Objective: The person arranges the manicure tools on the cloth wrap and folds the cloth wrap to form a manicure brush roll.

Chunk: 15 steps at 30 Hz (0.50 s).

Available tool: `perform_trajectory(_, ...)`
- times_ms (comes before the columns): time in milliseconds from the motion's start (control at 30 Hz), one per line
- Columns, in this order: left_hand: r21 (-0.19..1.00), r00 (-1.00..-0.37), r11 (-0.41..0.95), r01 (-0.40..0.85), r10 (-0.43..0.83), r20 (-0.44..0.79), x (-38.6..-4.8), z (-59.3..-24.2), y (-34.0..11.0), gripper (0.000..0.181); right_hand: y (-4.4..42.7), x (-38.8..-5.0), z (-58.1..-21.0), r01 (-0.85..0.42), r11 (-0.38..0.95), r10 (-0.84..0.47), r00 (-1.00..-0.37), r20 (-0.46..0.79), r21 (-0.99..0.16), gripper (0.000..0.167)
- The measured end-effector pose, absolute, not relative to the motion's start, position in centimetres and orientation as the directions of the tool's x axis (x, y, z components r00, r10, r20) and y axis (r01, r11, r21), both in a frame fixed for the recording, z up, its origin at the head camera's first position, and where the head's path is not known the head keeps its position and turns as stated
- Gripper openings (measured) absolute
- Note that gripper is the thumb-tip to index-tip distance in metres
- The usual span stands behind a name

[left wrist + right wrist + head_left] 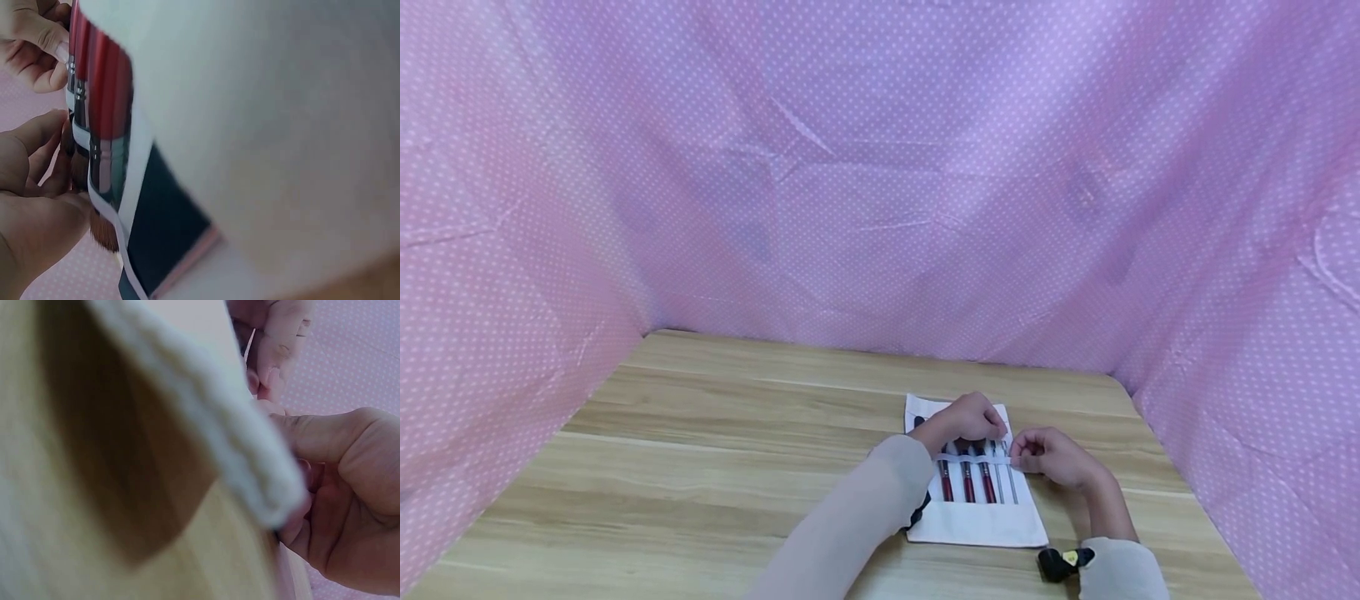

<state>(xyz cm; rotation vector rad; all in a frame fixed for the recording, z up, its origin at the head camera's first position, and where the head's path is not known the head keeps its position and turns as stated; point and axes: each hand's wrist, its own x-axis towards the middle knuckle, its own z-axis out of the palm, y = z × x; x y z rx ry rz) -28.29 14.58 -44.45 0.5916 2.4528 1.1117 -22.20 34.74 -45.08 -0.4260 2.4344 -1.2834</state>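
Note:
A white cloth tool pouch (pixel 977 523) lies open on the table. Red-handled brushes (pixel 967 483) stand in its slots beside two thin silver tools (pixel 999 483), under a white elastic band (pixel 962 458). My left hand (pixel 972 417) reaches over the pouch's upper part, its fingertips pinching around the top of a thin silver tool; brushes partly hide these tips in the left wrist view. At the right edge, my right hand (pixel 1054 457) pinches the pouch's side by the band's end. The right wrist view shows its thumb (pixel 319 434) against the cloth edge.
The pouch rests on a wood-grain table (pixel 700 467). Pink dotted cloth (pixel 880 208) hangs around the table's back and sides. A black wrist device (pixel 1060 565) is worn at my right sleeve. In the left wrist view, a dark flat piece (pixel 162 219) shows beside the brushes.

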Motion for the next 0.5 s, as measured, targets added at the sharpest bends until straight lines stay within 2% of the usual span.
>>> perform_trajectory(233,0.806,-0.84,0.551,0.215,0.526,-0.135,-28.8,-43.9,13.1,0.011,34.7,-22.2,-45.0,-0.09,0.547,-0.407,-0.897,-0.17,-0.833,0.005)
perform_trajectory(333,0.776,-0.808,0.554,0.302,0.581,-0.1,-29.5,-43.8,12.2,0.01,34.7,-22.0,-45.0,-0.081,0.54,-0.402,-0.899,-0.173,-0.838,0.005)
perform_trajectory(500,0.68,-0.718,0.55,0.485,0.694,-0.049,-30.6,-44.2,10.6,0.009,34.6,-22.0,-44.9,-0.086,0.548,-0.403,-0.899,-0.173,-0.832,0.005)
